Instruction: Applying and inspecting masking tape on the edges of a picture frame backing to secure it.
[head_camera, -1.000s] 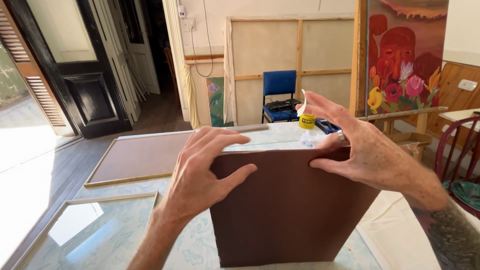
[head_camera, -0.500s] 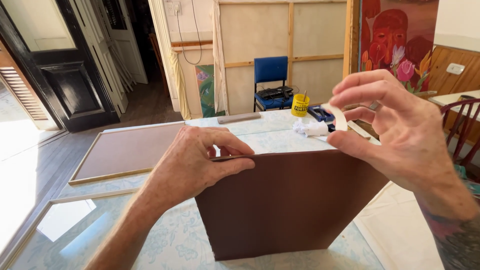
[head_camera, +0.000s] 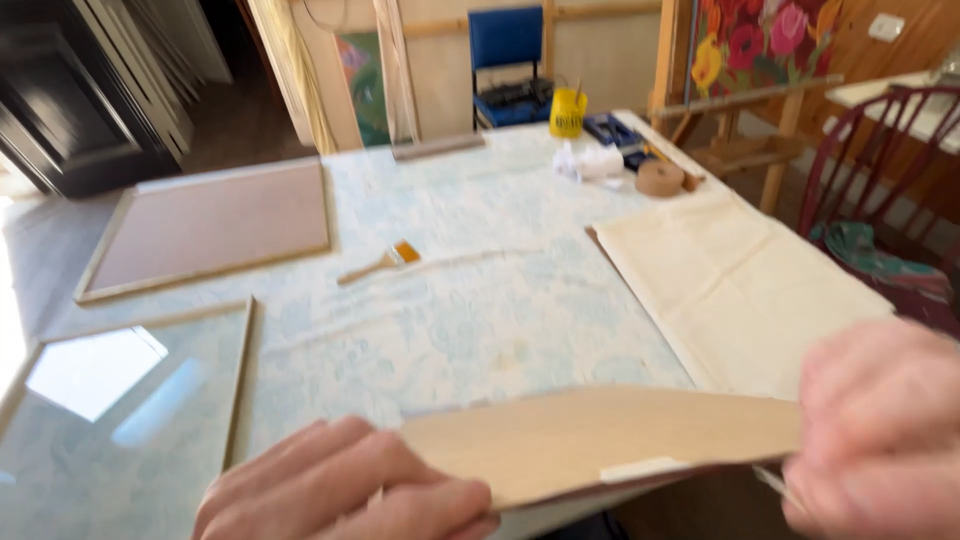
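Observation:
A thin brown board (head_camera: 590, 440) lies nearly flat at the table's near edge, its pale side up, a strip of pale tape (head_camera: 645, 469) on its front edge. My left hand (head_camera: 345, 490) grips its left end. My right hand (head_camera: 880, 425), blurred, holds its right end. Farther off on the table lie a small brush (head_camera: 385, 262) with an orange band, a roll of brown tape (head_camera: 660, 178) and a yellow cup (head_camera: 568, 110).
The table wears a pale patterned cloth (head_camera: 480, 300). A framed brown panel (head_camera: 215, 225) and a glass pane in a frame (head_camera: 120, 400) lie at left, a cream cloth (head_camera: 740, 285) at right. A blue chair (head_camera: 510, 60), easel and red chair (head_camera: 880, 170) stand around.
The board stood upright before me; it has tipped down to lie almost flat. My view dropped toward the table, and both hands moved low to the board's ends.

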